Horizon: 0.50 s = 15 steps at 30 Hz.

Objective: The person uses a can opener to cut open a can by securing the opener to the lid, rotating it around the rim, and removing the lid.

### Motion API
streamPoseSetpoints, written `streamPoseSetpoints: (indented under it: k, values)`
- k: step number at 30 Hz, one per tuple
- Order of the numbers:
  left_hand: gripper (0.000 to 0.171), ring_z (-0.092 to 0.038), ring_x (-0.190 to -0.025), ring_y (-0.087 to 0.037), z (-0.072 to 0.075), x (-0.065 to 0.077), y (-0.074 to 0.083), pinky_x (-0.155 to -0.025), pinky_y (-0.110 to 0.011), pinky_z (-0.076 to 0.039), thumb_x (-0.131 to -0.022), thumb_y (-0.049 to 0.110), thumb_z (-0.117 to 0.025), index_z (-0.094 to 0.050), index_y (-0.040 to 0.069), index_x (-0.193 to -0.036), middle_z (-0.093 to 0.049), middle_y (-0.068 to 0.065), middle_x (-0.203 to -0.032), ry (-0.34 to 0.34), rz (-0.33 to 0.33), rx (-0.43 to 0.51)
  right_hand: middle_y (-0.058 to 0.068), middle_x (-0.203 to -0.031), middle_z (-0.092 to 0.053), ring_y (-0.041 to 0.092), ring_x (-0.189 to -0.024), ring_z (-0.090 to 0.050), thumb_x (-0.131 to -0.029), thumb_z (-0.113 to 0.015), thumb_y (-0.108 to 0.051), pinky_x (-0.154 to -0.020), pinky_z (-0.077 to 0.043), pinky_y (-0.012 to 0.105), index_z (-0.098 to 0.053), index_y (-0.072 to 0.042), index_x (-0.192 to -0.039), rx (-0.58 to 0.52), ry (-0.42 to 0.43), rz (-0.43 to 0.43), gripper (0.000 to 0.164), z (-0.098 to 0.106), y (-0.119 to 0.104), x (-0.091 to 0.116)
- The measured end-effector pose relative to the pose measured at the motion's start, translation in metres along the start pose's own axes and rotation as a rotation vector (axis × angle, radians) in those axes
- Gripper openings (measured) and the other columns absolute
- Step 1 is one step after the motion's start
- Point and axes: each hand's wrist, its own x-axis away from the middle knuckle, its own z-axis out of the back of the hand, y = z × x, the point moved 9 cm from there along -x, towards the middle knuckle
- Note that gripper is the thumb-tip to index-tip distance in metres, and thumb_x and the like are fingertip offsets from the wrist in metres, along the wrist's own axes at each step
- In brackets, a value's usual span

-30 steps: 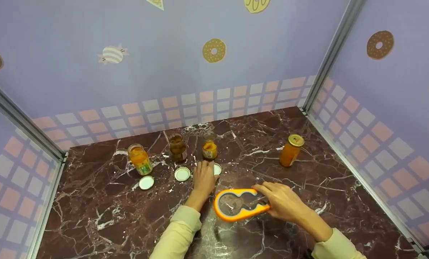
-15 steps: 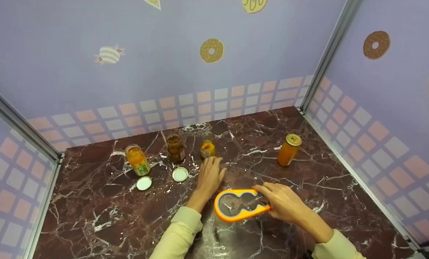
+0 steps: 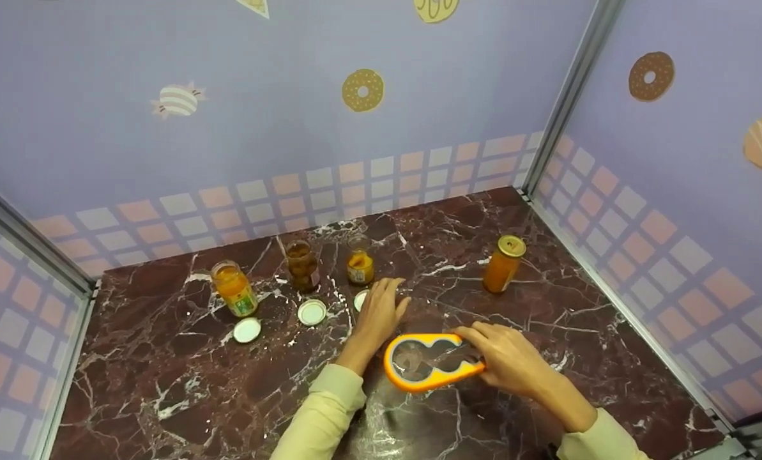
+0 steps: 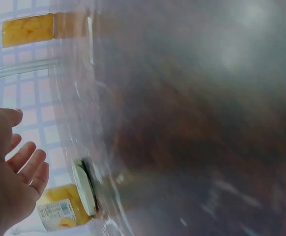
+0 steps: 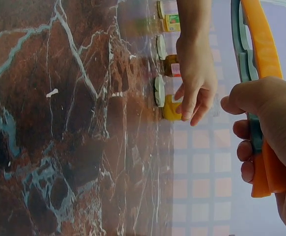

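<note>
My right hand grips an orange jar opener by one end, its grey-lined, scalloped loop pointing left above the table. In the right wrist view the fingers curl round the opener's handle. My left hand holds nothing; its fingers are loosely extended over the table. It partly covers a white-lined lid lying in front of an uncapped small jar with yellow contents. In the left wrist view the lid shows beside the jar's label, below the hand's fingers.
An uncapped jar of dark round fruit and an uncapped orange-filled jar stand to the left. Upturned lids lie before them. A capped orange jar stands at the right. Patterned walls enclose the marble table.
My left hand has come off the lid near the small jar and shifted slightly right, its fingers straighter. The right hand keeps its grip on the jar opener. The head view has turned slightly.
</note>
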Motion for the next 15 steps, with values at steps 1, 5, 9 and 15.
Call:
streamPoseSetpoints:
  k: [1,5,9,15]
  values:
    - [0.039,-0.055,-0.1,-0.023,-0.003,-0.002,0.003,-0.088,-0.037,-0.044,-0.086,0.027,-0.067,-0.059,0.009,-0.119,-0.06,-0.006,-0.109,-0.007,0.002,0.008,-0.006,-0.088,-0.051,0.014,-0.069,-0.052,-0.065,-0.078,-0.024,-0.061,-0.048,0.035,-0.056,-0.017,-0.121,0.0,0.0,-0.005,0.061,0.001,0.002,0.002]
    - [0.039,-0.056,-0.097,-0.022,-0.015,-0.01,0.015,-0.085,-0.036,-0.046,-0.086,0.028,-0.066,-0.059,0.009,-0.12,-0.061,-0.006,-0.108,-0.026,-0.008,0.059,-0.005,-0.091,-0.053,0.015,-0.069,-0.053,-0.063,-0.079,-0.024,-0.061,-0.048,0.036,-0.056,-0.016,-0.123,0.003,0.007,-0.022,0.065,0.007,0.009,0.007]
    - [0.042,-0.056,-0.1,-0.022,-0.029,-0.019,0.027,-0.087,-0.035,-0.046,-0.087,0.03,-0.065,-0.057,0.008,-0.122,-0.061,-0.007,-0.111,-0.058,-0.022,0.132,-0.006,-0.09,-0.054,0.012,-0.065,-0.05,-0.064,-0.079,-0.025,-0.057,-0.046,0.033,-0.056,-0.017,-0.123,0.01,0.003,-0.049,0.063,0.011,0.017,0.013]
    - [0.046,-0.054,-0.111,-0.021,-0.051,-0.035,0.038,-0.095,-0.034,-0.042,-0.088,0.036,-0.062,-0.055,0.01,-0.126,-0.059,-0.007,-0.12,-0.123,-0.006,0.187,-0.007,-0.087,-0.052,0.011,-0.064,-0.047,-0.065,-0.078,-0.027,-0.056,-0.045,0.031,-0.056,-0.016,-0.124,0.004,0.009,-0.065,0.064,0.02,0.027,0.024]
